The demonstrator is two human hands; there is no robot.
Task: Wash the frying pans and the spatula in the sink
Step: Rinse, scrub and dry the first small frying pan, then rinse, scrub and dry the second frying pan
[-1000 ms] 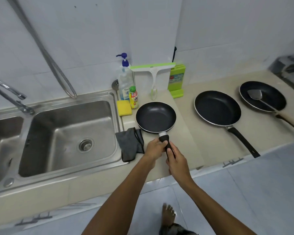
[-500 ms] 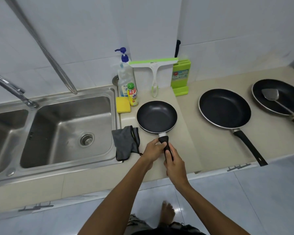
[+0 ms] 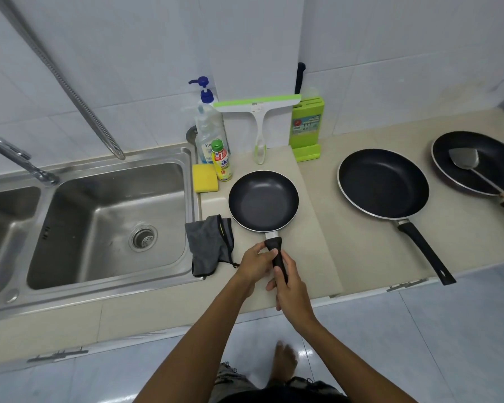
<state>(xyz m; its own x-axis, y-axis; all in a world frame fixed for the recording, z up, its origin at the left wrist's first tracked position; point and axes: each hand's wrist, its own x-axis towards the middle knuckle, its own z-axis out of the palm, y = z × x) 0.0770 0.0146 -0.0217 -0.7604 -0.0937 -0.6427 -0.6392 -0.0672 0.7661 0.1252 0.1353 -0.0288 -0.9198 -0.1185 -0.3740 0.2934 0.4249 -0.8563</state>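
The person is gripping the black handle of the small frying pan (image 3: 263, 200) with both hands. The pan is sitting flat on the surface (image 3: 361, 251), just right of the sink (image 3: 105, 184). The left hand (image 3: 255, 261) is curling its fingers around the handle close to the pan's rim. The right hand (image 3: 293, 286) is wrapping around the handle lower down, with the thumb lying along it. A grey cloth (image 3: 211, 245) is lying just beside the pan, between it and the sink. A yellow sponge (image 3: 205, 178) and a green-capped bottle (image 3: 221, 165) are standing behind. Farther right, a larger frying pan (image 3: 383, 184) is resting with its handle pointing toward the front edge. At the far right, the spatula (image 3: 463, 161) is lying in a third frying pan (image 3: 489, 152).
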